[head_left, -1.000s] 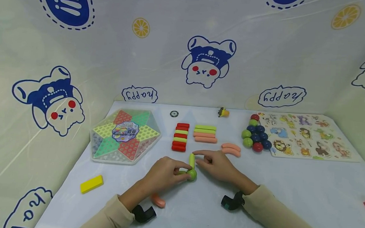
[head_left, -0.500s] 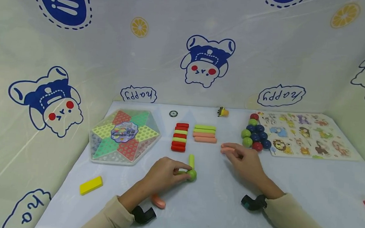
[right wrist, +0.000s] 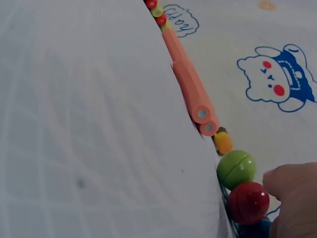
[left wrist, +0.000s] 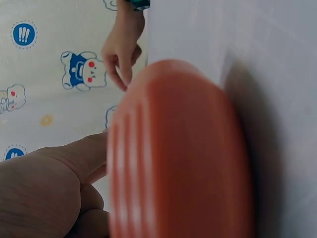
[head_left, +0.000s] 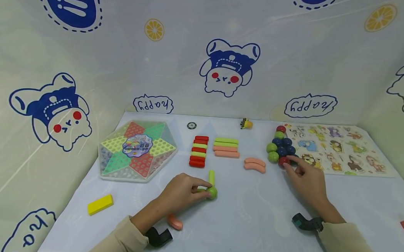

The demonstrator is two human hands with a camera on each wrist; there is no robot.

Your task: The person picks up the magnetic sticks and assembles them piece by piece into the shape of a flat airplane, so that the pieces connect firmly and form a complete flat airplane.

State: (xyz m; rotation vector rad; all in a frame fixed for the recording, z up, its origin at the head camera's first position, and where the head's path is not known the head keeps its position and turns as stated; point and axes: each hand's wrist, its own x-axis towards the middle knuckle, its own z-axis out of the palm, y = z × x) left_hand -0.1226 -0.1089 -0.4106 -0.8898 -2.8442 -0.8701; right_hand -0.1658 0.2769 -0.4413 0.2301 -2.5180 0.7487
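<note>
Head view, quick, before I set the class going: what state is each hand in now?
Left hand: closed, pinching the glossy green ball.
Right hand: touching the nearer glossy red ball; whether it grips cannot be told.

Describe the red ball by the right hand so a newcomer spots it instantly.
Find the animal picture board at the right of the table. Balls cluster at its left edge. The red ball is nearest the camera, at the right hand's fingertips; the other red one sits at the far end.
</note>
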